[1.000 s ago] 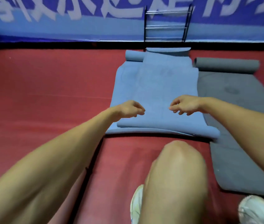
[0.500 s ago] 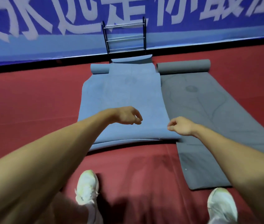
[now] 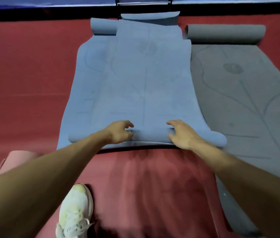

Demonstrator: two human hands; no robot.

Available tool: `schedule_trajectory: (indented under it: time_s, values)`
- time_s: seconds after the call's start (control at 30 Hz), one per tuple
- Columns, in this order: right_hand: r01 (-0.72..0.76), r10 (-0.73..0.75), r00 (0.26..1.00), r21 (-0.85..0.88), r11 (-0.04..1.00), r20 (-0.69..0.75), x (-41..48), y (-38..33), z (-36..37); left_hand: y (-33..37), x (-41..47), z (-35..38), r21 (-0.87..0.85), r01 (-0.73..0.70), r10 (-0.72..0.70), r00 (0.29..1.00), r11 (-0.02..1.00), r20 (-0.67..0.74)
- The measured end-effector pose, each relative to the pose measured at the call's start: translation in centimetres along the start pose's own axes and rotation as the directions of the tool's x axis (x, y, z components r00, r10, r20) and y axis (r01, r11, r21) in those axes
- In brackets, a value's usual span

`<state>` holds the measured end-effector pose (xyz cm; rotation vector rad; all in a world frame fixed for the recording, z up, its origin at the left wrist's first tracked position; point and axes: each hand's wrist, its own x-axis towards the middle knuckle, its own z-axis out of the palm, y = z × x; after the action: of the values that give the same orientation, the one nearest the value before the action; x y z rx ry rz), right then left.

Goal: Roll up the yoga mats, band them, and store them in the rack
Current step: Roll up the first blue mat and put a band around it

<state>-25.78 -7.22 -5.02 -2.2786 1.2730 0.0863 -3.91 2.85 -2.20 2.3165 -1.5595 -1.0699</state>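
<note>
At the near end of the top blue mat (image 3: pixel 146 83), just ahead of the person's white shoe (image 3: pixel 75 210), both hands were curled over a first thin turn of roll. The left hand (image 3: pixel 118 133) gripped it left of centre and the right hand (image 3: pixel 181 135) right of centre. The mat lay on a lower blue mat (image 3: pixel 84 93) on the red floor (image 3: pixel 24 83), its far end reaching toward the rack (image 3: pixel 144 1) by the wall.

The roll looked barely begun to me. What mattered was a tight, square core: hands spread wider, both pushing evenly, and only the top layer caught, since the lower mat's edge sat right beneath.

By my count:
- two hands;
- two blue mats for certain, while a blue strip by the rack might have been a third;
- one grey mat (image 3: pixel 238 100) alongside on the right, its far end curled;
- one rack;
- one pink roll (image 3: pixel 15 158) at the left, possibly a mat.

I saw no bands.
</note>
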Motion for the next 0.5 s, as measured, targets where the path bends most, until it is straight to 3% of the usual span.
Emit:
schedule_trajectory:
  time_s: [0.07, 0.13, 0.2, 0.27, 0.33, 0.5]
  values:
    - [0.017, -0.016, 1.0, -0.086, 0.996, 0.017, 2.1, 0.5, 1.7, -1.6, 2.0, 0.9, -0.245, 0.021, -0.027, 0.999, 0.969, -0.022]
    - [-0.002, 0.011, 0.998, -0.165, 0.986, 0.055, 3.2, 1.1, 3.2, -2.7, 3.5, 2.0, -0.322, 0.033, -0.051, 0.997, 0.946, -0.049]
    - [-0.023, 0.035, 0.997, -0.163, 0.986, 0.073, 3.4, 1.9, 4.6, -3.6, 4.8, 3.5, -0.209, 0.033, -0.043, 0.998, 0.977, -0.041]
    - [-0.04, 0.05, 0.994, -0.096, 0.995, 0.099, 2.6, 2.8, 5.7, -4.5, 5.2, 5.1, 0.045, 0.054, -0.052, 0.998, 0.998, -0.045]
    - [-0.051, 0.061, 0.985, -0.07, 0.996, 0.163, 1.3, 3.6, 6.7, -5.2, 4.7, 6.6, 0.194, 0.05, -0.043, 0.998, 0.98, -0.042]
    - [-0.078, 0.089, 0.987, -0.087, 0.993, 0.131, -0.8, 3.6, 8.4, -6.5, 2.4, 8.3, 0.198, -0.01, 0.018, 0.999, 0.98, -0.035]
